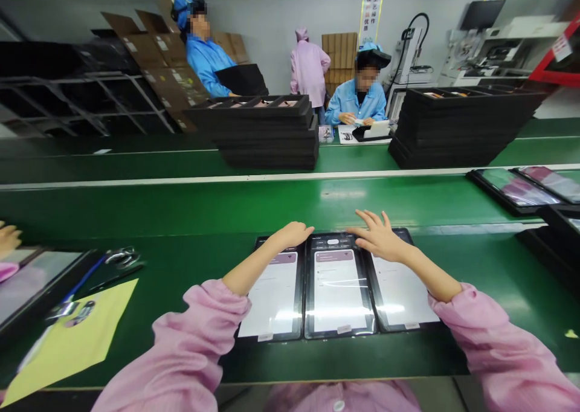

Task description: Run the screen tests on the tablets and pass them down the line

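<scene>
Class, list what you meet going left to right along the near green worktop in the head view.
Yellow sheet, left tablet, middle tablet, right tablet, black tray at the right edge.

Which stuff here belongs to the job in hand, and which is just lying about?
In hand, judging by where the hands are:
- row of three tablets, side by side
- left hand and right hand, at their far ends

Apart from the hands, apparently not in use:
- yellow sheet
- left stack of black trays
- right stack of black trays
- monitor
</scene>
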The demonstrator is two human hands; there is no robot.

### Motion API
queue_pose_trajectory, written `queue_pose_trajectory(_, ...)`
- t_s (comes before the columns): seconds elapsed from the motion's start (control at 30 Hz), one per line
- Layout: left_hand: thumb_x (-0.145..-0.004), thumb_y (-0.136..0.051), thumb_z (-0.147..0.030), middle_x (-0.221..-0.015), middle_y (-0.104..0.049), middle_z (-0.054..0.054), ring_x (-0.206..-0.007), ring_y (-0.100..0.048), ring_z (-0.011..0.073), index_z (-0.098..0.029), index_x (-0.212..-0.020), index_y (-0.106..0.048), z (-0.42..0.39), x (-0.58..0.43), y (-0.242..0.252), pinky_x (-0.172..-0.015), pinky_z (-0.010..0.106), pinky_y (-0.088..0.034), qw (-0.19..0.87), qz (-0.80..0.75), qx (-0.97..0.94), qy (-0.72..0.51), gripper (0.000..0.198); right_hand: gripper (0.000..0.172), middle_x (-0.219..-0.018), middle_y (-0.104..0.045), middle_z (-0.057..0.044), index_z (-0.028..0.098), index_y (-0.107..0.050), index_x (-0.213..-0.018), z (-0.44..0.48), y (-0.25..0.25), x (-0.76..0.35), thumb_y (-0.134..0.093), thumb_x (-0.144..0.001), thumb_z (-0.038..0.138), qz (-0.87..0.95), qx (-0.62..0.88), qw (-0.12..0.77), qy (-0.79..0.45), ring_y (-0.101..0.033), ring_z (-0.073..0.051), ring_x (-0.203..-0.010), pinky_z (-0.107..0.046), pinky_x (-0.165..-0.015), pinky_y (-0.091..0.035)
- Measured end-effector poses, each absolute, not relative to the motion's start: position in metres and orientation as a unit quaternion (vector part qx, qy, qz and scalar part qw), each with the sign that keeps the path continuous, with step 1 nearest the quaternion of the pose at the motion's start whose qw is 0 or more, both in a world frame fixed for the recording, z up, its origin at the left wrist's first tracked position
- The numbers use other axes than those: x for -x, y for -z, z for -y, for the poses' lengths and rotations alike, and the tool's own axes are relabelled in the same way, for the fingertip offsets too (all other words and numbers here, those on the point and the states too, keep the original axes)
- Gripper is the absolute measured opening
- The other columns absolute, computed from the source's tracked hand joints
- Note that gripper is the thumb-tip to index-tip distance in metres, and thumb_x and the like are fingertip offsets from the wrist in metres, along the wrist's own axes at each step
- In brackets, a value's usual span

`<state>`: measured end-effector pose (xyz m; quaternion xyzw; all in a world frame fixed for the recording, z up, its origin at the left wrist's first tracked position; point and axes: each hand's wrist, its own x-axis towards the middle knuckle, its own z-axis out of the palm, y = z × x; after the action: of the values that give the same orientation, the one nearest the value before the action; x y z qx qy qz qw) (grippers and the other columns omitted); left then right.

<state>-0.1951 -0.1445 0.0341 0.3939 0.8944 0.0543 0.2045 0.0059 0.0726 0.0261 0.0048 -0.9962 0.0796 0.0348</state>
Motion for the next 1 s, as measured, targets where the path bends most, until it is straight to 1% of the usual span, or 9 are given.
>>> queue_pose_trajectory(0.1, -0.094, -0.029, -0.052, -0.093, -0.075, 0.018, -0.092, -0.071, 0.0306, -0.018, -0.07, -0.064, 0.145, 0.195, -0.038, -0.083, 0.036, -0.052, 0.196, -0.896, -0.394, -0.055, 0.054, 0.056, -0.155, -0.037, -0.01, 0.033, -0.055, -0.14, -0.106, -0.023, -0.025, -0.016, -0.105, 0.051, 0.982, 0.066, 0.1, -0.146, -0.03, -0.033, -0.142, -0.069, -0.114, -0.018)
queue_pose_trajectory(0.2, -0.093, -0.022, -0.053, -0.097, -0.076, 0.018, -0.094, -0.071, 0.031, -0.019, -0.073, -0.066, 0.148, 0.2, -0.043, -0.084, 0.037, -0.054, 0.194, -0.895, -0.396, -0.066, 0.06, 0.062, -0.142, -0.052, -0.01, 0.031, -0.073, -0.118, -0.139, -0.015, -0.049, -0.014, -0.104, 0.044, 0.965, 0.14, 0.131, -0.176, -0.041, -0.031, -0.132, -0.064, -0.114, -0.023)
queue_pose_trajectory(0.3, -0.091, -0.017, -0.057, -0.104, -0.076, 0.013, -0.099, -0.071, 0.0283, -0.02, -0.08, -0.07, 0.152, 0.208, -0.047, -0.088, 0.036, -0.054, 0.199, -0.89, -0.402, -0.085, 0.065, 0.056, -0.138, -0.054, -0.01, 0.029, -0.079, -0.104, -0.158, -0.005, -0.068, -0.024, -0.103, 0.042, 0.959, 0.175, 0.155, -0.161, -0.044, -0.033, -0.128, -0.06, -0.111, -0.028)
queue_pose_trajectory(0.5, -0.084, -0.02, -0.07, -0.106, -0.076, 0.009, -0.101, -0.069, 0.0287, -0.022, -0.081, -0.073, 0.158, 0.219, -0.052, -0.093, 0.037, -0.053, 0.232, -0.881, -0.395, -0.118, 0.072, 0.042, -0.143, -0.05, -0.005, 0.036, -0.078, -0.107, -0.159, 0.005, -0.076, -0.037, -0.1, 0.037, 0.97, 0.144, 0.143, -0.135, -0.038, -0.033, -0.13, -0.058, -0.111, -0.027)
queue_pose_trajectory(0.6, -0.085, -0.021, -0.067, -0.105, -0.077, 0.008, -0.101, -0.07, 0.0284, -0.022, -0.08, -0.073, 0.159, 0.221, -0.049, -0.092, 0.036, -0.054, 0.228, -0.892, -0.377, -0.105, 0.069, 0.041, -0.145, -0.048, -0.005, 0.035, -0.078, -0.108, -0.162, -0.002, -0.071, -0.038, -0.101, 0.038, 0.97, 0.142, 0.139, -0.136, -0.036, -0.032, -0.132, -0.058, -0.113, -0.024)
queue_pose_trajectory(0.67, -0.088, -0.02, -0.062, -0.1, -0.077, 0.009, -0.098, -0.07, 0.0288, -0.022, -0.079, -0.072, 0.155, 0.219, -0.045, -0.089, 0.036, -0.054, 0.215, -0.901, -0.37, -0.072, 0.066, 0.044, -0.146, -0.047, -0.008, 0.032, -0.074, -0.118, -0.167, -0.011, -0.065, -0.034, -0.103, 0.041, 0.963, 0.154, 0.153, -0.163, -0.036, -0.032, -0.134, -0.055, -0.113, -0.027)
queue_pose_trajectory(0.8, -0.091, -0.024, -0.046, -0.096, -0.074, 0.018, -0.096, -0.07, 0.0325, -0.016, -0.084, -0.071, 0.127, 0.198, -0.036, -0.087, 0.041, -0.054, 0.148, -0.901, -0.407, 0.02, 0.056, 0.054, -0.136, -0.057, -0.01, 0.024, -0.064, -0.133, -0.177, -0.022, -0.041, -0.023, -0.106, 0.047, 0.938, 0.157, 0.072, -0.301, -0.047, -0.027, -0.128, -0.046, -0.111, -0.035)
queue_pose_trajectory(0.9, -0.093, -0.025, -0.038, -0.109, -0.072, 0.018, -0.106, -0.068, 0.0299, -0.014, -0.099, -0.07, 0.092, 0.169, -0.033, -0.091, 0.038, -0.051, 0.132, -0.869, -0.476, 0.029, 0.051, 0.059, -0.117, -0.069, -0.009, 0.018, -0.067, -0.126, -0.18, -0.019, -0.02, -0.02, -0.107, 0.048, 0.926, 0.137, -0.016, -0.35, -0.062, -0.022, -0.107, -0.035, -0.098, -0.046)
queue_pose_trajectory(1.0, -0.096, -0.022, -0.038, -0.111, -0.072, 0.016, -0.101, -0.069, 0.0271, -0.015, -0.099, -0.069, 0.058, 0.145, -0.029, -0.085, 0.034, -0.052, 0.147, -0.847, -0.511, 0.025, 0.052, 0.058, -0.104, -0.073, -0.01, 0.013, -0.072, -0.112, -0.181, -0.014, -0.006, -0.026, -0.107, 0.047, 0.924, 0.138, -0.059, -0.352, -0.066, -0.022, -0.094, -0.032, -0.09, -0.049)
